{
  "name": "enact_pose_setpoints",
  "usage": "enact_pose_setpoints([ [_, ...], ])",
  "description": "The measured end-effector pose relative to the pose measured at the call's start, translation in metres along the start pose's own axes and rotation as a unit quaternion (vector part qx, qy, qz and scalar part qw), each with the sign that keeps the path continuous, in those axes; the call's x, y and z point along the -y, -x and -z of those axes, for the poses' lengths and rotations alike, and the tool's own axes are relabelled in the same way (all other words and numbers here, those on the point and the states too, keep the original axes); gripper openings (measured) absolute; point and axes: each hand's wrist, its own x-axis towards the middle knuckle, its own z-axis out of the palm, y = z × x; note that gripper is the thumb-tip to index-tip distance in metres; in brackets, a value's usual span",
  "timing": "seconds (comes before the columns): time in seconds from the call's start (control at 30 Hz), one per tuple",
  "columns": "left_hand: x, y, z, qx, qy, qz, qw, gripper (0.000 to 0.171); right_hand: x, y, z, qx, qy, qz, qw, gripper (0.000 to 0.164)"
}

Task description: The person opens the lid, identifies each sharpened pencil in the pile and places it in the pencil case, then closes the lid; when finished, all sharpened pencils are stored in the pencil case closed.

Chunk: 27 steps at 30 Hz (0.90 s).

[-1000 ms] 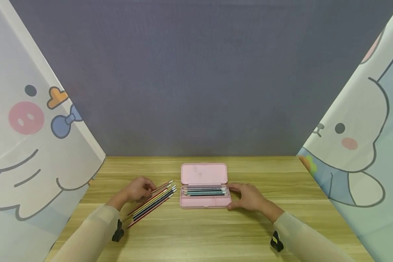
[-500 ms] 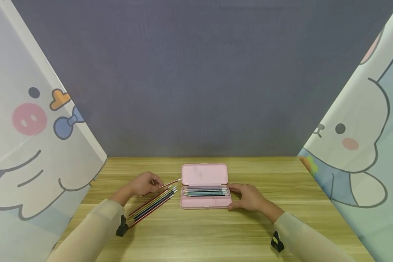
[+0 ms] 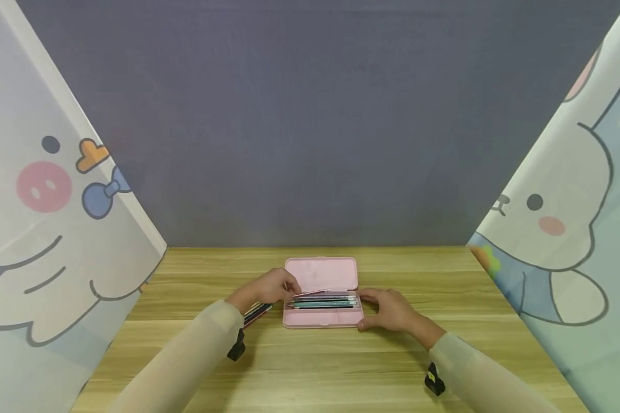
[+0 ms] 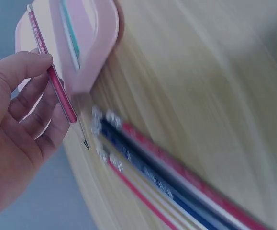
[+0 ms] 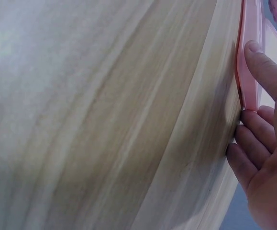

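My left hand [image 3: 272, 285] pinches a red pencil [image 4: 60, 92] between thumb and fingers. In the left wrist view its dark tip points down and its white end lies over the pink pencil case [image 3: 310, 318]. In the head view that pencil overlaps the back of the case's long compartment, where several teal and dark pencils [image 3: 325, 303] lie side by side. My right hand [image 3: 395, 312] holds the case at its right end, thumb at the front corner and fingers around toward the back corner.
The case's lid [image 3: 321, 273] stands opened away from me. Left of the case, partly under my left forearm, several red, yellow and dark blue pencils [image 4: 152, 175] lie slanted on the wooden table [image 3: 372, 367]. A grey panel [image 3: 315, 126] rises behind.
My left hand has picked the red pencil off the left of the pile and carried it rightward over the case. The right hand keeps its place on the case.
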Motion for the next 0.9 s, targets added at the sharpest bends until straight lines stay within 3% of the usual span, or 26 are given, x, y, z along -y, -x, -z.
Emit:
enact_pose_setpoints([
  [0.17, -0.013, -0.021, -0.015, 0.014, -0.003, 0.005, 0.9999, 0.023, 0.000, -0.001, -0.001, -0.001, 0.001, 0.000, 1.000, 0.086],
  [0.37, -0.023, -0.038, -0.028, 0.007, -0.034, 0.009, 0.9993, 0.018, 0.000, -0.001, 0.000, 0.000, -0.006, 0.001, 1.000, 0.087],
  [0.67, -0.027, -0.042, -0.036, -0.009, -0.105, -0.001, 0.9944, 0.015, 0.000, -0.001, 0.000, 0.000, -0.004, 0.003, 1.000, 0.088],
  [0.9, -0.030, -0.043, -0.042, -0.028, -0.130, -0.009, 0.9911, 0.015, -0.002, 0.000, -0.002, -0.003, -0.001, -0.005, 1.000, 0.087],
])
